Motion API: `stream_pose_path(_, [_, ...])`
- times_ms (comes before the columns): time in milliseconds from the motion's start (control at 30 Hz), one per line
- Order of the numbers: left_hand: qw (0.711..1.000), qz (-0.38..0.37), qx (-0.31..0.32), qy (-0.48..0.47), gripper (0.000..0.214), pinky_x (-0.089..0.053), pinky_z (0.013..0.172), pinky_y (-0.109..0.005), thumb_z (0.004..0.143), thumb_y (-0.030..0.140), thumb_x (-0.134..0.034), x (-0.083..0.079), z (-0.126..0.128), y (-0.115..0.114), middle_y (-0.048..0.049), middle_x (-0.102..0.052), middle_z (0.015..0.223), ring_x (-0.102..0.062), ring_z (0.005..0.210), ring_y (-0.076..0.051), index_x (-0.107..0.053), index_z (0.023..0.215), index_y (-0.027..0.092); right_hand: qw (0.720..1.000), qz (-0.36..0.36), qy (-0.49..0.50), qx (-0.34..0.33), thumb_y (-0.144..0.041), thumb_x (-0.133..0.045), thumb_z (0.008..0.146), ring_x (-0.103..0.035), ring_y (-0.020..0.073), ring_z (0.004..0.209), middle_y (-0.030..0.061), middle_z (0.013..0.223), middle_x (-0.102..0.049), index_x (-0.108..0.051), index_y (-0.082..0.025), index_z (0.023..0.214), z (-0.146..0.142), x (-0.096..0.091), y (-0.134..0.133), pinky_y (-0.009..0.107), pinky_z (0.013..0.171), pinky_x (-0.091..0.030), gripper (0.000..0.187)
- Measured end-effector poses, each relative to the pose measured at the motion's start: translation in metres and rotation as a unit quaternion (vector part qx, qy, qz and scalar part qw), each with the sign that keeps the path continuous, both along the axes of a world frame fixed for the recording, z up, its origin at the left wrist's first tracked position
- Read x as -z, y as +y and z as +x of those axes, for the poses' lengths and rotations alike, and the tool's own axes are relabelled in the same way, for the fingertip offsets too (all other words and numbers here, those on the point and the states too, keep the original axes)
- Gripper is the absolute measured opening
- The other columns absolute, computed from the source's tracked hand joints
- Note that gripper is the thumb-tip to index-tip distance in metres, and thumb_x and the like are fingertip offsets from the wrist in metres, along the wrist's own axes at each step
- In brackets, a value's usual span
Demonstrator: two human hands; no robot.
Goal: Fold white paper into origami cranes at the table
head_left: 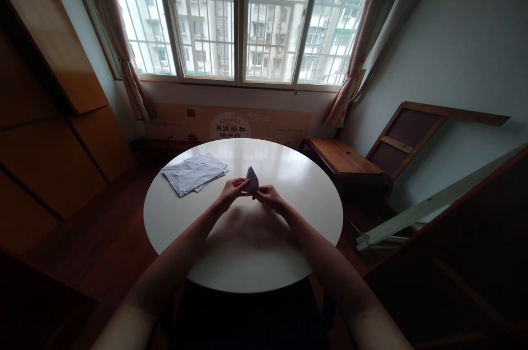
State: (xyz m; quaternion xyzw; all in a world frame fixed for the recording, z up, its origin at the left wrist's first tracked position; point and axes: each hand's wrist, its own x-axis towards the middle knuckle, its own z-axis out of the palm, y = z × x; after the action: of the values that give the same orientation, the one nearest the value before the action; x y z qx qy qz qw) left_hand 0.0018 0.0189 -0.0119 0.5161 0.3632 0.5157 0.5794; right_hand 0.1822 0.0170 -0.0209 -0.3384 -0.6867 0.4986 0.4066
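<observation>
Both of my hands meet over the middle of a round white table (289, 174). Between them stands a small folded piece of paper (252, 178), pointed at the top. My left hand (231, 191) pinches its left side with closed fingers. My right hand (267, 196) pinches its lower right edge, fingers also closed. The paper is held just above the tabletop.
A loose pile of creased white paper sheets (193, 173) lies on the table's left part. A low wooden bench (342, 158) stands to the right, a printed cardboard panel (231, 125) leans under the window, and wooden boards (412, 218) lean at the right wall.
</observation>
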Motion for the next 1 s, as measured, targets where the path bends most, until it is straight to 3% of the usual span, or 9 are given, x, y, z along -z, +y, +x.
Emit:
stream_pose_path(233, [0.993, 0.004, 0.092, 0.075, 0.040, -0.053, 0.068, -0.030, 0.066, 0.044, -0.080, -0.001, 0.001, -0.007, -0.0078, -0.068, 0.072, -0.064, 0.066, -0.015, -0.070, 0.078, 0.008, 0.996, -0.054, 0.067, -0.004, -0.055, -0.069, 0.071, -0.033, 0.0074, 0.050, -0.0034, 0.054, -0.044, -0.065, -0.012, 0.068, 0.005, 0.005, 0.006, 0.025, 0.050, -0.022, 0.043])
stream_pose_path(600, [0.994, 0.001, 0.103, 0.042, 0.041, -0.051, 0.067, -0.030, 0.063, 0.046, -0.081, 0.005, -0.001, -0.001, -0.0034, -0.062, 0.066, -0.059, 0.060, -0.011, -0.067, 0.072, 0.008, 0.996, -0.071, 0.039, 0.022, -0.060, -0.068, 0.070, -0.035, 0.0081, 0.050, -0.0028, 0.053, -0.047, -0.065, -0.013, 0.066, 0.005, 0.000, 0.003, 0.025, 0.050, -0.024, 0.047])
stream_pose_path(800, [0.991, 0.010, 0.132, 0.028, 0.041, -0.051, 0.071, -0.031, 0.064, 0.044, -0.081, 0.007, -0.003, 0.000, -0.0007, -0.059, 0.064, -0.057, 0.061, -0.010, -0.065, 0.073, 0.008, 0.999, -0.049, 0.014, 0.014, -0.057, -0.069, 0.070, -0.034, 0.0081, 0.051, -0.0036, 0.053, -0.045, -0.066, -0.013, 0.068, 0.005, -0.006, -0.004, 0.025, 0.050, -0.023, 0.045])
stream_pose_path(1000, [0.988, 0.031, 0.146, 0.032, 0.039, -0.049, 0.070, -0.030, 0.069, 0.044, -0.078, 0.007, -0.001, -0.001, -0.0041, -0.062, 0.071, -0.057, 0.062, -0.010, -0.068, 0.079, 0.007, 1.000, 0.005, 0.003, -0.009, -0.057, -0.066, 0.073, -0.044, 0.0114, 0.058, 0.0028, 0.066, -0.057, -0.068, -0.013, 0.073, 0.005, -0.011, -0.007, 0.026, 0.055, -0.031, 0.044])
